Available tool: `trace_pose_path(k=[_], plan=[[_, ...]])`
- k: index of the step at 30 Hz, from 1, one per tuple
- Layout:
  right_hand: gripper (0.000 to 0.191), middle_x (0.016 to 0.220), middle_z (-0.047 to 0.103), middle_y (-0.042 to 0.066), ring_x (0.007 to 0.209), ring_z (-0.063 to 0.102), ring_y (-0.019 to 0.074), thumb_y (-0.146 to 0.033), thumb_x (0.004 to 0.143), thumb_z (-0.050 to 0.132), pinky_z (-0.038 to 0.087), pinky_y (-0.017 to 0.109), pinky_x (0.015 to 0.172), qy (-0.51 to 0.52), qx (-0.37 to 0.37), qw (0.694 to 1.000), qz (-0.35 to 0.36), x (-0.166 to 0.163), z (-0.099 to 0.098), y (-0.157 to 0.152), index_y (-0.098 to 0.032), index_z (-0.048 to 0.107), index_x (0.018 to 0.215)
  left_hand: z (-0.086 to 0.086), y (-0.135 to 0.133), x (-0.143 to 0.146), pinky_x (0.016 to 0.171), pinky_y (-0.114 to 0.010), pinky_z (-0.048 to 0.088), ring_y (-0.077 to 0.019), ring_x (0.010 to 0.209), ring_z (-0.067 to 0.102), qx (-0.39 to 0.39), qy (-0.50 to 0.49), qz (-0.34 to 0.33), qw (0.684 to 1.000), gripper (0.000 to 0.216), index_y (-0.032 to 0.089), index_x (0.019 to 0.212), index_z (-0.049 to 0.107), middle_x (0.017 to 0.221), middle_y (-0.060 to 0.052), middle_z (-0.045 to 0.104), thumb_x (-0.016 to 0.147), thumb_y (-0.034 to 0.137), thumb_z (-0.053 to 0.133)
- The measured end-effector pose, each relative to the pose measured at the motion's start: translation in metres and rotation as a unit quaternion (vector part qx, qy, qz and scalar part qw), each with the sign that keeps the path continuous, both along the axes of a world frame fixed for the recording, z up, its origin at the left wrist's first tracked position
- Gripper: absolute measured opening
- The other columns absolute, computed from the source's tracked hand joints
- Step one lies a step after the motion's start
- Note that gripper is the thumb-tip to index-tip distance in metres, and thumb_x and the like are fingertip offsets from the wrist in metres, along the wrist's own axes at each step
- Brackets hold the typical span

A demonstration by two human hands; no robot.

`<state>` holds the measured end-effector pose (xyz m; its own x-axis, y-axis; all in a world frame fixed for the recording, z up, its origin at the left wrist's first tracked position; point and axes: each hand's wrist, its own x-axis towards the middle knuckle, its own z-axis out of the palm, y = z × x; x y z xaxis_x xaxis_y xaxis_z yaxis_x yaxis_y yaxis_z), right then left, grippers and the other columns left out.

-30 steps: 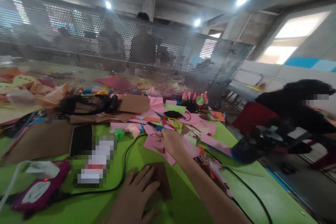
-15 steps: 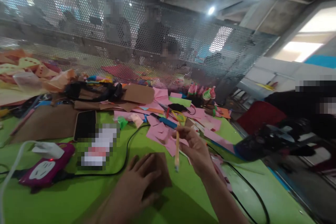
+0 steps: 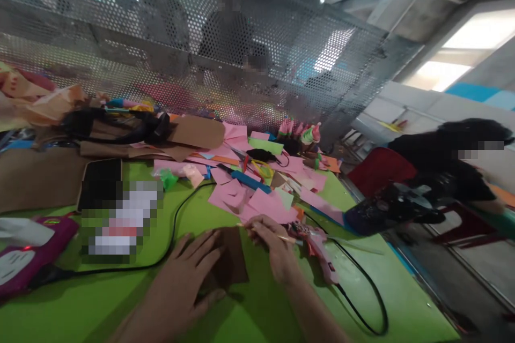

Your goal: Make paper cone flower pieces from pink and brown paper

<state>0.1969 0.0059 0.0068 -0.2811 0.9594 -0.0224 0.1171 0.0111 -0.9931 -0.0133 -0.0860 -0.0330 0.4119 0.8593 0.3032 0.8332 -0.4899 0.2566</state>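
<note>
My left hand [image 3: 193, 268] lies flat with its fingers spread, on a small piece of brown cardboard [image 3: 233, 254] on the green table. The palm and fingers cover part of the piece. In my right hand [image 3: 273, 246] is a thin wooden pencil [image 3: 287, 238], held in a writing grip, its point near the cardboard's upper right corner. Whether the point touches is too blurred to tell. Just right of this hand lies a pink glue gun [image 3: 322, 257] with a black cord. Behind it are pink paper scraps [image 3: 265, 206] and a blue cutter knife [image 3: 251, 181].
A purple power block [image 3: 36, 252] and two phones, one dark [image 3: 100, 179], one lit [image 3: 124, 220], lie on the left. Brown cardboard [image 3: 40, 177] and crumpled paper are piled behind. A perforated metal screen [image 3: 161, 48] bounds the back. A person [image 3: 442, 155] sits at right.
My right hand has brought the pencil down from upright to a slant beside the brown cardboard. My left hand stays on the piece. The view has shifted, uncovering the glue gun more.
</note>
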Motion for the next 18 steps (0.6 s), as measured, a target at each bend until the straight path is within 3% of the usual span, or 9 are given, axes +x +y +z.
trace_pose_path(k=[3,12,18], plan=[[0.013,0.073,0.063,0.0,0.062,0.053,0.0123,-0.028,0.073,0.065,0.04,0.022,0.056,-0.019,-0.008,1.0,-0.005,-0.0002,0.0002,-0.0014,-0.018,0.068,0.082,-0.0018,0.0009,-0.0008,0.111,-0.048,0.032,-0.0254,0.137,0.041,-0.007,0.004,-0.002,1.0,0.049,0.029,0.139,0.046,0.153,-0.003,0.039,0.094,0.05,0.045],[0.014,0.057,0.059,-0.003,0.052,0.052,0.012,-0.031,0.075,0.061,0.042,0.021,0.048,-0.082,0.015,0.995,-0.053,-0.0036,-0.0058,0.0021,-0.02,0.054,0.069,-0.0037,-0.0006,-0.0018,0.111,-0.05,0.032,-0.0271,0.137,0.041,-0.012,0.002,-0.005,1.0,0.051,0.028,0.139,0.046,0.154,-0.004,0.036,0.091,0.045,0.051],[0.015,0.057,0.06,-0.002,0.049,0.051,0.0117,-0.031,0.077,0.059,0.041,0.022,0.048,-0.109,0.029,0.992,-0.056,-0.0041,-0.0043,0.0041,-0.021,0.054,0.068,-0.0058,-0.0004,-0.0018,0.112,-0.05,0.032,-0.0276,0.137,0.041,-0.009,-0.008,-0.005,1.0,0.053,0.028,0.139,0.045,0.155,-0.004,0.036,0.089,0.042,0.054]])
